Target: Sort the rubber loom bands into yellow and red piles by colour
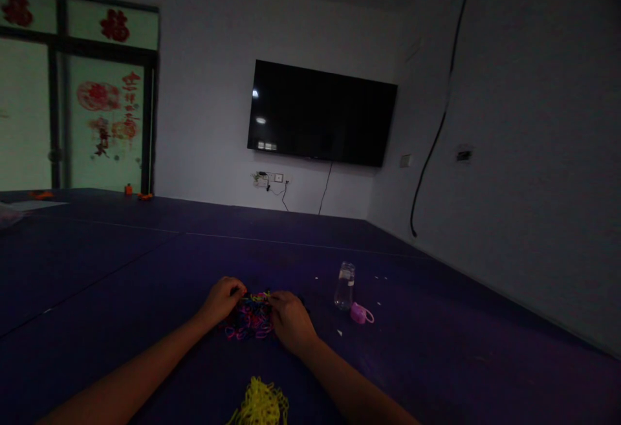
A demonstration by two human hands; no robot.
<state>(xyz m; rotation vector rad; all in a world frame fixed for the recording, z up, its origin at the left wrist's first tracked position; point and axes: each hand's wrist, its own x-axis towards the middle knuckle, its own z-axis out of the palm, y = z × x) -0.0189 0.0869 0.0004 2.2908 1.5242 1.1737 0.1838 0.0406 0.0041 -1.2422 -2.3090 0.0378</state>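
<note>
A tangled heap of rubber bands [251, 319], in pink, blue, black and other colours, lies on the dark blue surface between my hands. At its upper left edge, my left hand [224, 297] is closed in a pinch; what its fingertips hold is too small to make out. My right hand [290, 320] reaches over the heap's right side, its fingers pinched at a yellow rubber band [261, 296]. Closer to me, at the bottom of the view, is a separate pile of yellow rubber bands [261, 404].
Right of my hands, a clear bottle [345, 287] stands uncapped beside its pink lid [361, 313]. Small white scraps [339, 332] lie around them. Orange objects [144, 196] sit at the far left edge. A television [323, 114] hangs on the far wall.
</note>
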